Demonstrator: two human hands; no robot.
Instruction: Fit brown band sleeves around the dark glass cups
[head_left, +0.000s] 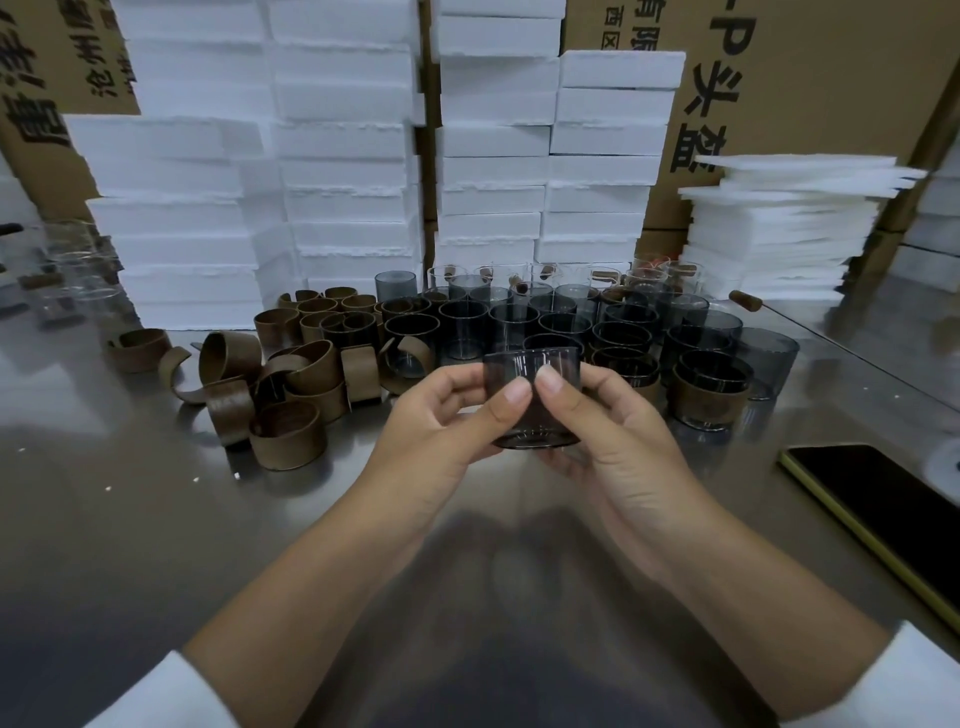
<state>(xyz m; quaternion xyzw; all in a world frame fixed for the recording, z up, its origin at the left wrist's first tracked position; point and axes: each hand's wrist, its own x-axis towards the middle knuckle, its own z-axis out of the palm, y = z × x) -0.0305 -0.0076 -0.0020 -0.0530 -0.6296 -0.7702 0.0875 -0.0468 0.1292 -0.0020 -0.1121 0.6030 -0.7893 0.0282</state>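
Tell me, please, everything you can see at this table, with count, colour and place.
Held cup: one, dark grey, centre, no band on it.
Bare cups: many, dark grey, clustered mid-table.
Banded cups: at least two, brown bands, right of the cluster.
Loose bands: many, brown, heaped at left.
Clear glasses: several, colourless, far left.
Foam boxes: many, white, stacked behind.
Foam sheets: one stack, white, back right.
Cardboard boxes: several, brown, rear.
Phone: one, black, right.
Table: one, grey metal.
Left hand: grips held cup.
Right hand: grips held cup.
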